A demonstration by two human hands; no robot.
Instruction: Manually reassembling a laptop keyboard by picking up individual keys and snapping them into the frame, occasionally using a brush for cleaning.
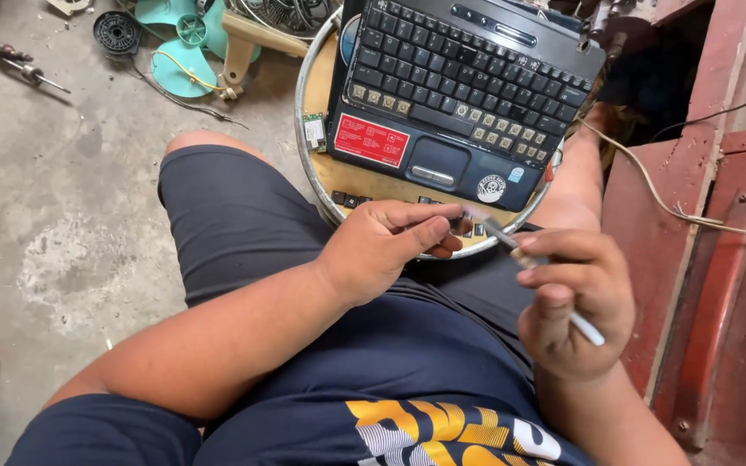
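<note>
My left hand [386, 244] is closed, pinching something small and dark between thumb and fingers; what it is I cannot tell. My right hand [576, 298] grips a thin white tool [589, 330] like a pen, its tip pointing up-left toward the left hand's fingertips. Both hands hover above my lap, just in front of a round stool top [351, 177]. A black laptop base [459, 95] with its keyboard lies on that stool; several key caps are gone from the lower rows. Loose black keys [347, 199] lie on the wood near the front rim.
A teal fan blade [185, 39], a black round part [117, 32] and screwdrivers [19, 62] lie on the concrete floor at the upper left. A red metal door [718, 259] stands close on the right, with a pale wire [658, 194] hanging across it. A small green circuit board [314, 131] sits beside the laptop.
</note>
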